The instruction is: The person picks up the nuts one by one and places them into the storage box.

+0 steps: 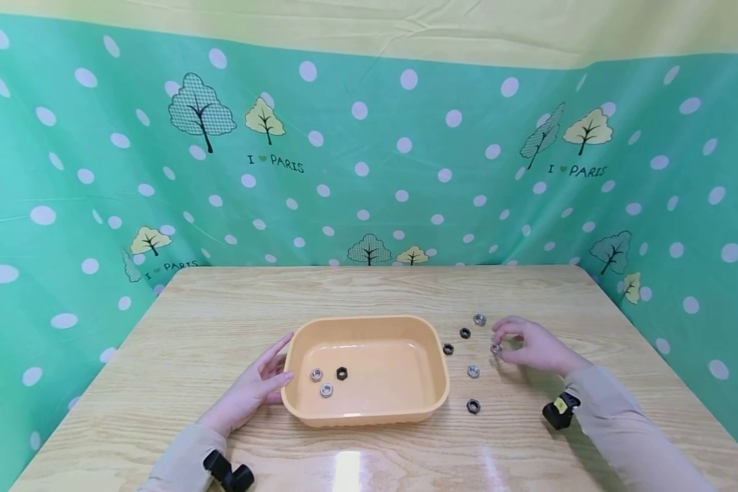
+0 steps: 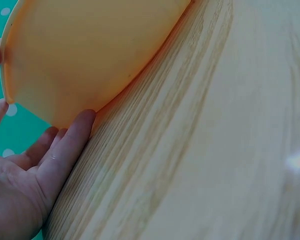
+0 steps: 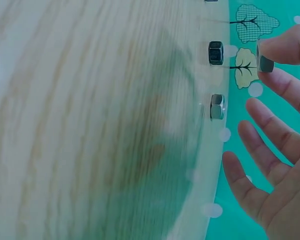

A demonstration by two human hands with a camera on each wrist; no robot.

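Note:
An orange plastic tray (image 1: 369, 418) sits on the table, with two silver nuts (image 1: 326, 390) and one black nut (image 1: 342, 374) inside near its left end. My left hand (image 1: 257, 389) holds the tray's left side, thumb over the rim and the other fingers against the outer wall (image 2: 90, 55). To the right of the tray, my right hand (image 1: 536, 347) pinches a silver hex nut (image 3: 265, 62) between thumb and index finger, just above the tabletop; its remaining fingers are spread. Around that hand lie a silver nut (image 1: 480, 319), another silver nut (image 1: 473, 371) and a black nut (image 1: 465, 333).
Two more black nuts lie on the wood-grain table (image 1: 234, 301): one nut (image 1: 448, 349) close against the tray's right wall, another nut (image 1: 473, 406) nearer the front. A green dotted curtain (image 1: 369, 191) hangs behind the table's far edge and along both sides.

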